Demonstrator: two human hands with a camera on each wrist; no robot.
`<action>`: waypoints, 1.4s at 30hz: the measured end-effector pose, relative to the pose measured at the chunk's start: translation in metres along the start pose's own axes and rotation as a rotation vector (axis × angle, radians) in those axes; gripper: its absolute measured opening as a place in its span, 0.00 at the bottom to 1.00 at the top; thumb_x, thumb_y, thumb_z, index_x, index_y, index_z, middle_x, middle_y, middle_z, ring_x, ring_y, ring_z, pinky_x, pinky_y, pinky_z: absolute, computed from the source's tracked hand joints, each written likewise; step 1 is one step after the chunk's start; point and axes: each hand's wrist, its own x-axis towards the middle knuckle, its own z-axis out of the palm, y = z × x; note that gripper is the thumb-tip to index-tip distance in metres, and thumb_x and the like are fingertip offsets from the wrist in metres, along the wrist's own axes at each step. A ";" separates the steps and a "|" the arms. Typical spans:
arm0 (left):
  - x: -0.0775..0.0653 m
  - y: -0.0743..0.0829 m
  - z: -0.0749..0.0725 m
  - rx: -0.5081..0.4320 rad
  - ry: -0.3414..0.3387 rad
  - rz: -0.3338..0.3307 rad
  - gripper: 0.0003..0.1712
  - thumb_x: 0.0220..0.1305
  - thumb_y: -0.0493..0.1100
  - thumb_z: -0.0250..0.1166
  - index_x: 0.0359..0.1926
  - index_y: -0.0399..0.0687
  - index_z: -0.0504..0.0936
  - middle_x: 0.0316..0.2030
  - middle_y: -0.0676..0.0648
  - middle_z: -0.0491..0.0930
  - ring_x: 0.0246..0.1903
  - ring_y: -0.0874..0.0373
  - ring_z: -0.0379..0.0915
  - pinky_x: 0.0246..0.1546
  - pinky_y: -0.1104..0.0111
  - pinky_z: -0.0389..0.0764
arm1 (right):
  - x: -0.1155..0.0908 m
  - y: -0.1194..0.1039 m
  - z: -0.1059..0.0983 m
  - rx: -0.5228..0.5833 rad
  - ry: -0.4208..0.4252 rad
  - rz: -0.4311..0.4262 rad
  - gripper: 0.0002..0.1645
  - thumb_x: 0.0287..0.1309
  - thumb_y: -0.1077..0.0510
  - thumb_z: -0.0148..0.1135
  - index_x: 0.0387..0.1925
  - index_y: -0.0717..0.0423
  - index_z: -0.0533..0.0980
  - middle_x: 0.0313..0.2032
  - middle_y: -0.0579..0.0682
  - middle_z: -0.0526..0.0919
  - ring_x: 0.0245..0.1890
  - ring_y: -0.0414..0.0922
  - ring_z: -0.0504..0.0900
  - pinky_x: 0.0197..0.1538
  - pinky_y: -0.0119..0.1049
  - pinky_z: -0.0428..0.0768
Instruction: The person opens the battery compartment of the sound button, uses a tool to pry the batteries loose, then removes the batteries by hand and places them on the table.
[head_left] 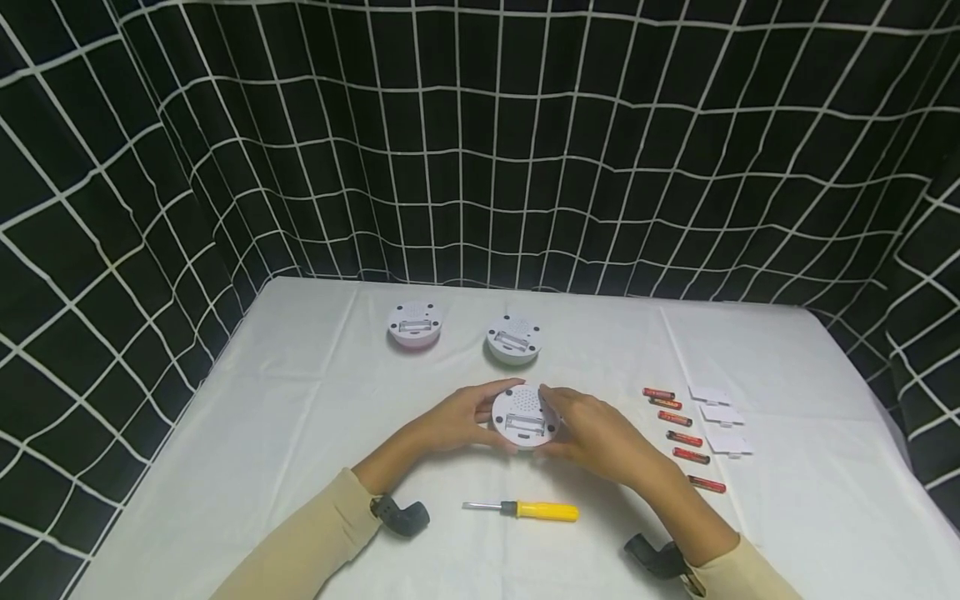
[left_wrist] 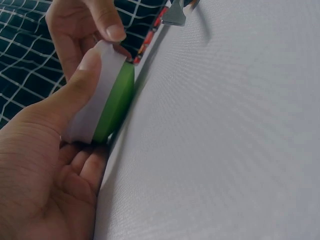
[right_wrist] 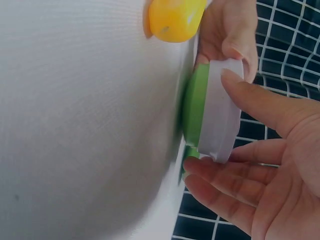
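Observation:
A round white device with a green lower part (head_left: 522, 402) lies upside down near the middle of the table. Its battery compartment is uncovered and looks vacant, with speaker holes above it. My left hand (head_left: 459, 419) holds it from the left, the thumb against its rim in the left wrist view. From the right my right hand (head_left: 600, 435) grips the opposite rim between thumb and fingers. In the right wrist view the green part (right_wrist: 196, 107) faces the tablecloth. A screwdriver (head_left: 543, 511) with a yellow handle lies on the cloth in front of both hands.
Two similar devices sit upside down farther back, one pinkish below (head_left: 415, 333) and one greenish (head_left: 513, 354). Several red batteries (head_left: 684, 438) lie in a column at the right, beside three white battery covers (head_left: 726, 440). A black netted-pattern curtain (head_left: 480, 150) surrounds the white table (head_left: 337, 467).

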 end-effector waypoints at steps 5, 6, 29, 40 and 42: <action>0.002 -0.001 0.000 0.002 0.000 0.001 0.58 0.51 0.37 0.80 0.78 0.46 0.57 0.71 0.45 0.70 0.63 0.60 0.74 0.62 0.72 0.76 | -0.001 0.002 0.001 -0.007 0.006 0.007 0.51 0.47 0.49 0.82 0.66 0.72 0.70 0.60 0.66 0.79 0.59 0.61 0.80 0.63 0.56 0.79; 0.002 -0.001 0.000 0.002 0.000 0.002 0.58 0.51 0.37 0.80 0.78 0.45 0.58 0.70 0.44 0.70 0.63 0.60 0.74 0.62 0.72 0.77 | -0.001 0.002 0.001 -0.009 0.007 0.009 0.51 0.47 0.49 0.82 0.65 0.72 0.70 0.60 0.66 0.79 0.58 0.61 0.80 0.62 0.56 0.79; 0.008 0.003 -0.001 0.006 0.021 -0.029 0.55 0.50 0.36 0.81 0.76 0.40 0.61 0.67 0.40 0.73 0.62 0.55 0.76 0.60 0.72 0.78 | 0.001 0.007 0.000 0.094 0.007 0.002 0.45 0.50 0.56 0.80 0.63 0.76 0.71 0.60 0.69 0.78 0.62 0.63 0.77 0.66 0.55 0.76; 0.013 0.023 0.005 0.121 0.029 -0.025 0.59 0.49 0.41 0.82 0.77 0.38 0.58 0.70 0.40 0.69 0.66 0.55 0.71 0.62 0.74 0.75 | -0.005 0.016 -0.011 0.098 -0.014 0.022 0.47 0.50 0.55 0.80 0.65 0.75 0.70 0.62 0.67 0.77 0.63 0.61 0.76 0.66 0.56 0.75; 0.016 0.027 0.007 0.114 0.033 -0.032 0.59 0.49 0.41 0.82 0.77 0.38 0.58 0.70 0.40 0.69 0.66 0.54 0.71 0.62 0.74 0.75 | -0.007 0.019 -0.013 0.098 0.004 0.014 0.46 0.50 0.56 0.80 0.64 0.75 0.70 0.61 0.66 0.78 0.62 0.61 0.77 0.66 0.56 0.76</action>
